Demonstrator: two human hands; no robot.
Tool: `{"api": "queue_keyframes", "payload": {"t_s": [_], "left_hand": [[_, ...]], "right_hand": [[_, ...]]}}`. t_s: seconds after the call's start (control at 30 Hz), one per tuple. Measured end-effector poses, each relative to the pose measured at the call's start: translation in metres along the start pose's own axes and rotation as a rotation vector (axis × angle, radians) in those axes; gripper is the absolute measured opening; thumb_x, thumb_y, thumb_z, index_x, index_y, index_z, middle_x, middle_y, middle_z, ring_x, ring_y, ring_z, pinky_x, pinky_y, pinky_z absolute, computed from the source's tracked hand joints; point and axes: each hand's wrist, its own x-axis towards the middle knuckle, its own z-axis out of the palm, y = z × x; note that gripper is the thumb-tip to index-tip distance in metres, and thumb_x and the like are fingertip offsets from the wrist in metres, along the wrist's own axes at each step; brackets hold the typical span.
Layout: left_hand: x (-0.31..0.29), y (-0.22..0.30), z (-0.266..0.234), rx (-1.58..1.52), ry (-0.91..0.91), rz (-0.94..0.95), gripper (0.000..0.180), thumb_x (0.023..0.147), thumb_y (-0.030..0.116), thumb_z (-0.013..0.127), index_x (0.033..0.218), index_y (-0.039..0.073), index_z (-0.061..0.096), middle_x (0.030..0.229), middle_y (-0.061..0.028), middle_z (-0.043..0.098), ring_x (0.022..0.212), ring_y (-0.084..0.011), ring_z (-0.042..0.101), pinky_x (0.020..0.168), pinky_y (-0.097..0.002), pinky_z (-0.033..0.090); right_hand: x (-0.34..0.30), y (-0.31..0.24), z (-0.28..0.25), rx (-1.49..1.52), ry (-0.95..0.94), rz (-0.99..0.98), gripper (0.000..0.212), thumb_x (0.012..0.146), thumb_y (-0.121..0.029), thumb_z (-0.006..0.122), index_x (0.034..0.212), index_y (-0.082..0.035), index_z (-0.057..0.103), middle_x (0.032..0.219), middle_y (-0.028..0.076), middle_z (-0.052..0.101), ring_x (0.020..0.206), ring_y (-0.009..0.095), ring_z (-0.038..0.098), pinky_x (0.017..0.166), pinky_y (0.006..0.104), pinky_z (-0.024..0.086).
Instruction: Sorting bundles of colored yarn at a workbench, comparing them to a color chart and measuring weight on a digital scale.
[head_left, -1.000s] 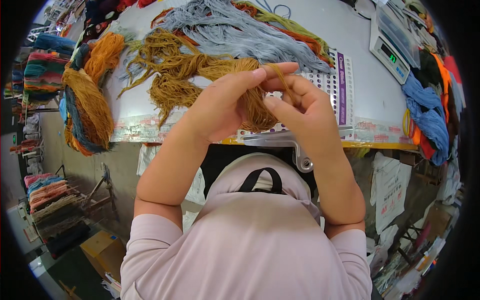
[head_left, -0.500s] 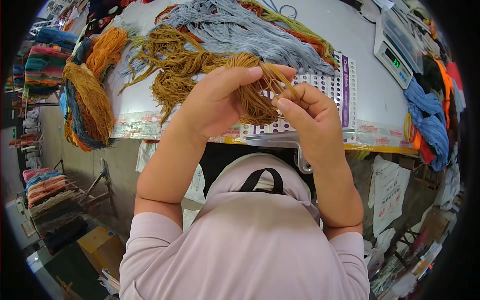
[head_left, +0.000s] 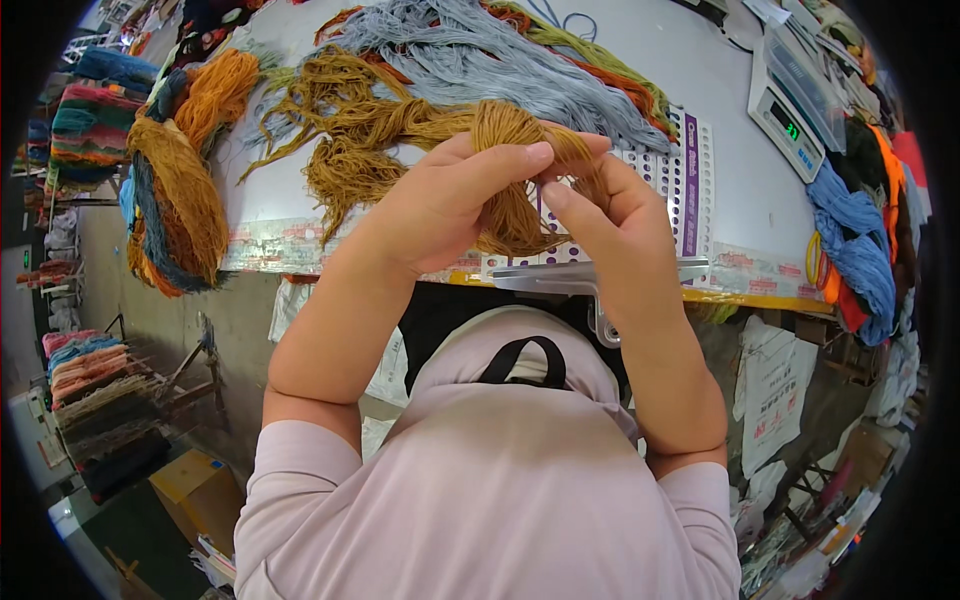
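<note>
Both hands meet at the front edge of the table (head_left: 715,85), gathered around a looped bundle of brown thread (head_left: 515,215). The left hand (head_left: 425,205) grips the bundle, its thumb lying across the near side of the loops. The right hand (head_left: 625,205) is curled closed on strands at the bundle's right side, its thumb and fingertips close to the left thumb. More of the brown thread trails away on the table to the left of the hands. Beyond it lies a broad heap of pale blue thread (head_left: 480,65). A white card (head_left: 690,180) with rows of holes and a purple strip lies partly behind the right hand, and a metal bracket (head_left: 540,278) sits at the table's edge below the bundle. Farther right is a scale (head_left: 790,120), with blue yarn (head_left: 855,245) hanging near it.
</note>
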Motion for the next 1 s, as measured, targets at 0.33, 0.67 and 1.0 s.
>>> {"api": "queue_keyframes", "payload": {"t_s": [0.33,0.67,1.0], "left_hand": [[0.000,-0.001,-0.004,0.011,-0.087,-0.011,0.049,0.091,0.022,0.038,0.129,-0.010,0.046,0.124,-0.0160,0.055,0.113,-0.0224,0.054,0.100,-0.0342,0.039],[0.003,-0.002,-0.009,-0.025,-0.083,-0.051,0.052,0.091,0.024,0.039,0.131,-0.010,0.042,0.122,-0.0177,0.056,0.108,-0.0236,0.058,0.096,-0.0346,0.043],[0.002,0.002,-0.017,-0.034,-0.044,-0.007,0.051,0.089,0.022,0.044,0.128,-0.011,0.045,0.115,-0.0171,0.060,0.103,-0.0230,0.060,0.093,-0.0356,0.045]], "right_hand": [[0.007,0.013,-0.003,-0.100,0.019,0.000,0.016,0.084,-0.011,0.067,0.094,0.001,0.068,0.075,0.000,0.064,0.066,0.003,0.054,0.057,0.0200,0.045],[0.008,0.014,-0.002,-0.082,0.038,0.001,0.015,0.081,-0.010,0.070,0.090,0.001,0.068,0.067,-0.002,0.061,0.060,0.002,0.051,0.053,0.0187,0.041],[0.005,0.013,-0.003,-0.010,0.006,0.038,0.010,0.080,-0.007,0.069,0.087,0.001,0.066,0.068,-0.003,0.057,0.062,0.002,0.049,0.056,0.0185,0.040]]}}
